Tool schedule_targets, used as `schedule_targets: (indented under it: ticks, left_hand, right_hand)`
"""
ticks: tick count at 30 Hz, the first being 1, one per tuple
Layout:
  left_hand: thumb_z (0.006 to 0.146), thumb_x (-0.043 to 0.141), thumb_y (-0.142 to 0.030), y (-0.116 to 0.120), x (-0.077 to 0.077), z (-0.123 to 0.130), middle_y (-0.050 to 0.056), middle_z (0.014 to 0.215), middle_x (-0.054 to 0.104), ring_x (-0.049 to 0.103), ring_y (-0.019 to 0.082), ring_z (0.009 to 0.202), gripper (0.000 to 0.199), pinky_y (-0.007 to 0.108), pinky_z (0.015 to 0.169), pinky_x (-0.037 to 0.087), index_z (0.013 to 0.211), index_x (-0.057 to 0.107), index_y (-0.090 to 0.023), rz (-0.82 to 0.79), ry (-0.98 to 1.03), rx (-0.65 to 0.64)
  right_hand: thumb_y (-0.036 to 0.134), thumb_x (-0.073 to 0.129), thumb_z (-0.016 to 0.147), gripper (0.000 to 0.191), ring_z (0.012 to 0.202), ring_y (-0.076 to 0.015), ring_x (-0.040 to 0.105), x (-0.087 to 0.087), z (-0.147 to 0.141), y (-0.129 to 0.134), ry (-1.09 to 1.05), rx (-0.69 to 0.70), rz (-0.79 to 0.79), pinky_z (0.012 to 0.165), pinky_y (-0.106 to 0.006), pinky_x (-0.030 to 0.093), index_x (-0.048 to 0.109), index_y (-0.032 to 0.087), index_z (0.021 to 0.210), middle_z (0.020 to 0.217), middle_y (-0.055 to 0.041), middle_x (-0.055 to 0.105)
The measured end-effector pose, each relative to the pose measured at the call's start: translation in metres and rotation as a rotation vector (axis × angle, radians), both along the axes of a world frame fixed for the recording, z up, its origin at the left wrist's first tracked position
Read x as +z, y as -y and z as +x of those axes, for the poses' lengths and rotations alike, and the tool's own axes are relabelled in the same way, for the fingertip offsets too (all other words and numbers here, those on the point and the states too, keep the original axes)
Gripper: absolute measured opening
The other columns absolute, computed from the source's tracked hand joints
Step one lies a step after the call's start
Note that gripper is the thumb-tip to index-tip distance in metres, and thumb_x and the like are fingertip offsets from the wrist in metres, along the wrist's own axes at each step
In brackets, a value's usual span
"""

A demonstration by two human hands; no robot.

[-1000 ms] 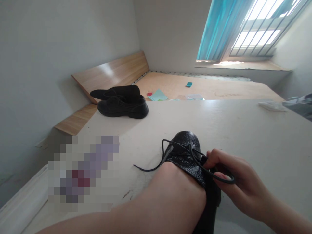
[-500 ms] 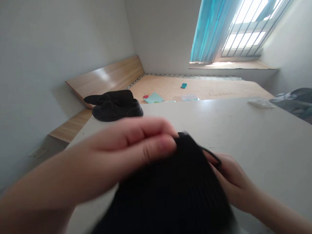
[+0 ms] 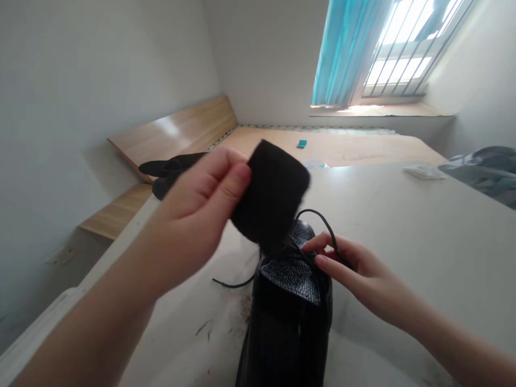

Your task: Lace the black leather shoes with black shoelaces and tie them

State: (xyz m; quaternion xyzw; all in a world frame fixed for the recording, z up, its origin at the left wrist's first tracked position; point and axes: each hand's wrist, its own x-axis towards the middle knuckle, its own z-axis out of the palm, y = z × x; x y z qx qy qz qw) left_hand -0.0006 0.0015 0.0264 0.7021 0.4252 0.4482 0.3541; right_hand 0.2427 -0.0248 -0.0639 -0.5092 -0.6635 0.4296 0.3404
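In the middle, at the near side of the table, stands a black leather shoe (image 3: 292, 317), its opening turned toward me and its laces undone. My left hand (image 3: 201, 215) pinches the edge of a flat black piece that looks like an insole (image 3: 274, 188), held raised above the front of the shoe. The piece covers part of the toe. My right hand (image 3: 350, 263) is closed on the shoe's right side by the lacing and tongue. One loop of lace (image 3: 322, 217) arches over its fingers, and another lace end lies out to the left.
Behind my left hand, another black shoe (image 3: 161, 188) with a flat black piece on top sits on the white table (image 3: 403, 231). A clear packet (image 3: 425, 172) lies at the far right. Dark crumbs (image 3: 207, 328) mark the tabletop beside the near shoe.
The black insole has moved away from me, up and left in my left hand, uncovering the shoe beneath. My right hand has shifted slightly left and stays at the shoe.
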Motion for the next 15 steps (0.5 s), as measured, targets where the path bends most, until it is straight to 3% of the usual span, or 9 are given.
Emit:
schedule_targets:
  ticks: [2,4,6,11,15]
  left_hand:
    - [0.097,0.056,-0.042,-0.004,-0.012,0.008,-0.002,0.084,0.061,0.060,0.014,0.081,0.019,0.026,0.071,0.048,0.092,0.058,-0.023,-0.092,-0.070,-0.150]
    - [0.097,0.054,-0.036,-0.009,-0.020,0.015,-0.001,0.089,0.063,0.060,0.015,0.085,0.015,0.029,0.078,0.049,0.094,0.058,-0.022,-0.179,-0.127,-0.196]
    - [0.096,0.053,-0.033,-0.014,-0.023,0.018,-0.001,0.089,0.062,0.058,0.014,0.082,0.014,0.027,0.074,0.048,0.092,0.057,-0.021,-0.176,-0.151,-0.118]
    - [0.093,0.056,-0.033,-0.020,-0.019,0.015,-0.004,0.074,0.057,0.045,0.009,0.054,0.012,0.022,0.048,0.037,0.094,0.056,-0.021,-0.069,-0.042,0.116]
    - [0.093,0.056,-0.034,-0.017,-0.017,0.011,-0.003,0.077,0.064,0.055,0.011,0.058,0.020,0.023,0.055,0.045,0.110,0.052,-0.024,-0.034,0.010,0.149]
  right_hand:
    - [0.052,0.060,0.088,0.035,0.076,-0.0212,0.064,-0.001,0.000,0.000,-0.039,0.017,-0.008,0.063,-0.030,0.052,0.072,0.022,0.102,0.087,-0.0061,0.069]
    - [0.051,0.061,0.088,0.033,0.082,-0.0221,0.066,0.000,-0.001,-0.001,-0.078,0.038,-0.006,0.070,-0.032,0.055,0.073,0.024,0.103,0.091,-0.0057,0.070]
    - [0.049,0.061,0.089,0.030,0.089,-0.0231,0.066,0.001,-0.002,-0.002,-0.108,0.048,0.010,0.076,-0.032,0.056,0.074,0.025,0.101,0.098,-0.0063,0.069]
    - [0.046,0.061,0.091,0.026,0.098,-0.0248,0.064,0.002,-0.002,-0.004,-0.116,0.068,0.056,0.085,-0.036,0.054,0.078,0.027,0.095,0.103,-0.0071,0.065]
    - [0.038,0.057,0.095,0.022,0.120,-0.0272,0.058,0.010,0.003,0.008,-0.035,0.142,0.193,0.112,-0.045,0.039,0.077,0.031,0.089,0.114,-0.0052,0.066]
